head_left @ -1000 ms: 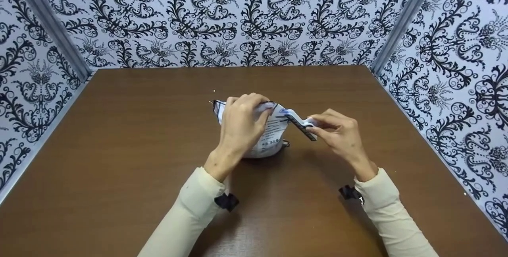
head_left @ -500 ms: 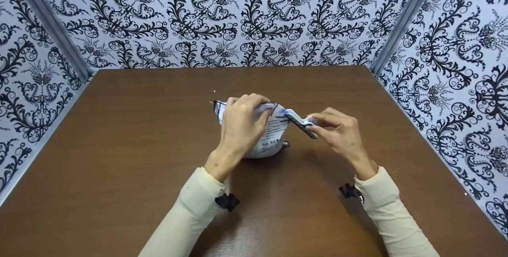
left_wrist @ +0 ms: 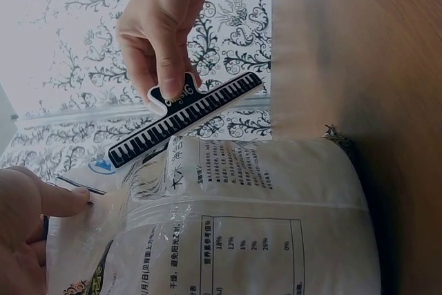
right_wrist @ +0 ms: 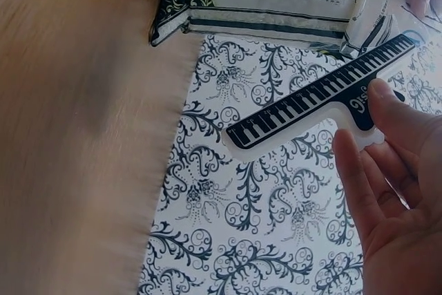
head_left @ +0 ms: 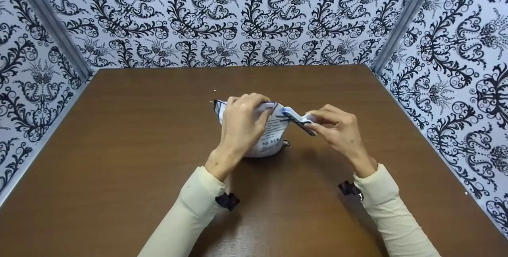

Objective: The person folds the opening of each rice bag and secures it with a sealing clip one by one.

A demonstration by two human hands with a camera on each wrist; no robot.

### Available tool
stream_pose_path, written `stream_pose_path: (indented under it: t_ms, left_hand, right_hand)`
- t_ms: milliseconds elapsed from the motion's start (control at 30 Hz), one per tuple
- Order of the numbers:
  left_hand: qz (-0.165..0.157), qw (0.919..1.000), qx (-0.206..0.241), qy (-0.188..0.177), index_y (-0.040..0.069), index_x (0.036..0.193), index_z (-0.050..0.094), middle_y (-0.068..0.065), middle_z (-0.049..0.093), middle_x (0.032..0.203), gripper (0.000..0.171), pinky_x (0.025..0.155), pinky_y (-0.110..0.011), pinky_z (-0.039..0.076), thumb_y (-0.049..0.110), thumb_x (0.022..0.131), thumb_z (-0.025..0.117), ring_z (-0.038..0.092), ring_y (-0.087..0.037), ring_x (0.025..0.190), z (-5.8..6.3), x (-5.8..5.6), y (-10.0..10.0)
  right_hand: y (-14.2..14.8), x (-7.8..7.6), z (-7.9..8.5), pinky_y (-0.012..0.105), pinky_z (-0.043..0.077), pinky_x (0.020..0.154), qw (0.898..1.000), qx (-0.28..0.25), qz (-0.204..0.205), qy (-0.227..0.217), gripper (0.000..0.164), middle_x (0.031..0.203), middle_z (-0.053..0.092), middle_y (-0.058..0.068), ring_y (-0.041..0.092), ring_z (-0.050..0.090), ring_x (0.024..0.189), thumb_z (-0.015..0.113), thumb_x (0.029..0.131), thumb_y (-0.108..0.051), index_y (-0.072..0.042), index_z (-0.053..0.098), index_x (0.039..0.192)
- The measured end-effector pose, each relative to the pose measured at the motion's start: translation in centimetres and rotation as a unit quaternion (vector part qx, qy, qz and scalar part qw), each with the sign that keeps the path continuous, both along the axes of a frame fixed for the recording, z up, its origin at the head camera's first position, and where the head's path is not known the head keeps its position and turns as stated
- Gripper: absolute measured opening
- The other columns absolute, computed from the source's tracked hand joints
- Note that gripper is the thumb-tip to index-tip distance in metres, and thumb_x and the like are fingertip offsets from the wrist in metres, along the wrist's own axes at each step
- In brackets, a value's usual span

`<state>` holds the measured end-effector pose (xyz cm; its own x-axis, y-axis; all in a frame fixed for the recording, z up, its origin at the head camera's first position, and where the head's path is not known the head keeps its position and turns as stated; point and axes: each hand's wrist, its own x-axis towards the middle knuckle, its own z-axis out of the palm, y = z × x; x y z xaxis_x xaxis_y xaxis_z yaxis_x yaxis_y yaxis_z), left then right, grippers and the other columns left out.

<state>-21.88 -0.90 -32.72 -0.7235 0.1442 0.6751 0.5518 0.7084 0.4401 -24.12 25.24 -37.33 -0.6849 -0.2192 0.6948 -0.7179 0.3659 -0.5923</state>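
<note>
A printed plastic bag of rice (head_left: 272, 132) stands upright on the table, its top folded over. My left hand (head_left: 244, 124) grips that top edge between thumb and fingers, covering much of the bag's left side. To its right, my right hand (head_left: 337, 130) pinches the handle of a long clip (head_left: 295, 120). The clip is black and white with a piano-key pattern, as the left wrist view shows. It slants in the air, its upper end right at the bag's top right corner. In the right wrist view, the thumb presses on the handle of the clip (right_wrist: 318, 98).
The brown wooden table (head_left: 139, 149) extends around the bag on all sides. Patterned black-and-white walls (head_left: 218, 18) with grey corner posts (head_left: 59, 30) enclose it at the back and sides. Tiny white specks lie on the tabletop.
My right hand has risen slightly, and the clip has tilted flatter, its lower end lifting and its upper end closer to the bag's corner. My left hand and the bag stay in place.
</note>
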Motion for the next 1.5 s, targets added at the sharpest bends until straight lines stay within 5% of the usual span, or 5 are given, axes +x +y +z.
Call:
stream_pose_path:
  t_ms: [300,567,1133,1500]
  left_hand:
    - [-0.002,1.0,0.0,-0.002,0.013,0.107,0.078,0.001,0.08,0.102,0.017,0.087,-0.037,0.046,0.02,0.091,0.079,0.073,-0.018,0.095,0.2,-0.1,0.0]
    - [-0.006,1.0,-0.004,0.006,0.013,0.106,0.078,0.001,0.08,0.101,0.016,0.087,-0.038,0.046,0.02,0.091,0.078,0.074,-0.019,0.096,0.1,0.0,0.1]
    - [-0.002,1.0,0.002,0.002,0.013,0.106,0.078,0.001,0.081,0.102,0.016,0.086,-0.037,0.046,0.019,0.091,0.079,0.074,-0.019,0.096,-0.1,-0.1,0.0]
    - [0.0,1.0,0.001,0.002,0.013,0.106,0.078,0.001,0.08,0.101,0.017,0.086,-0.037,0.046,0.019,0.09,0.08,0.074,-0.019,0.095,0.0,0.0,-0.1]
  right_hand:
    - [0.0,-0.2,0.0,0.021,0.06,0.083,0.998,0.013,-0.005,-0.065,0.03,0.098,0.073,0.009,0.008,0.07,0.087,0.085,0.081,0.001,-0.006,0.079,0.11]
    - [0.0,-0.2,-0.8,0.022,0.06,0.083,0.997,-0.01,-0.002,-0.075,0.024,0.098,0.07,0.01,0.007,0.069,0.087,0.085,0.081,0.001,-0.004,0.079,0.104]
    - [-0.2,0.2,-0.3,0.011,0.054,0.068,1.0,0.005,-0.028,0.011,0.024,0.081,0.068,0.009,0.001,0.063,0.072,0.088,0.077,0.002,-0.006,0.082,0.098]
    - [-0.3,0.1,0.1,0.016,0.057,0.068,1.0,-0.003,-0.007,0.01,0.023,0.081,0.069,0.009,0.002,0.065,0.076,0.087,0.079,0.002,-0.004,0.082,0.1]
